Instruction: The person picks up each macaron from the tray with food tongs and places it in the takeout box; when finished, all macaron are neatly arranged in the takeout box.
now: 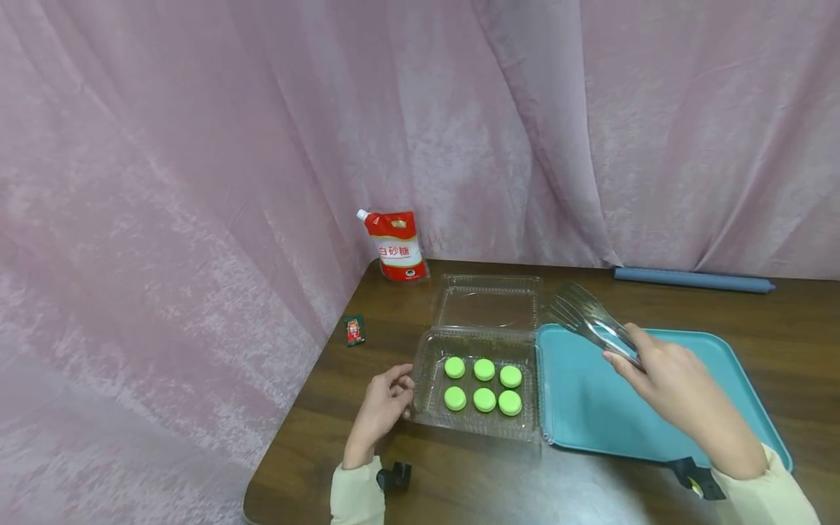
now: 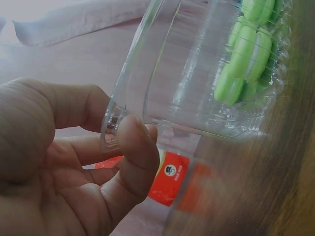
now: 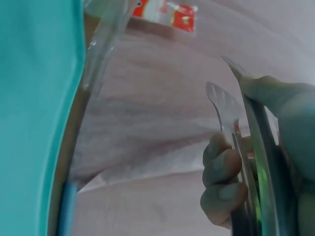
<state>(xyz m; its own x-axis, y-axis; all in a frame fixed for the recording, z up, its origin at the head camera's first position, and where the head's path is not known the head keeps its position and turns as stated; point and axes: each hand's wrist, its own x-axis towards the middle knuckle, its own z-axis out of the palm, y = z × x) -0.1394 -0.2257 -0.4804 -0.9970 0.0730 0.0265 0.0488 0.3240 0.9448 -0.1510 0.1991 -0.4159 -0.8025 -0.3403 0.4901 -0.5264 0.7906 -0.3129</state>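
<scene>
My left hand [image 1: 382, 405] pinches the left rim of a clear plastic clamshell box [image 1: 429, 418]; in the left wrist view thumb and fingers [image 2: 135, 147] close on its corner lip. Several green macarons [image 1: 484, 399] sit in the box in two rows of three. The box's clear lid [image 1: 488, 310] is folded back behind it. With my right hand [image 1: 682, 383] I hold metal serving tongs [image 1: 593, 315] above the blue tray [image 1: 590, 408]. Their slotted head points back and left, and in the right wrist view the two arms stand apart with nothing between them.
A red-and-white sugar pouch [image 1: 397, 248] stands at the back left corner of the wooden table [image 1: 315, 445]. A small green-and-red packet [image 1: 354, 330] lies near the left edge. A blue-grey roll [image 1: 694, 280] lies along the back edge, before the pink curtain [image 1: 446, 131].
</scene>
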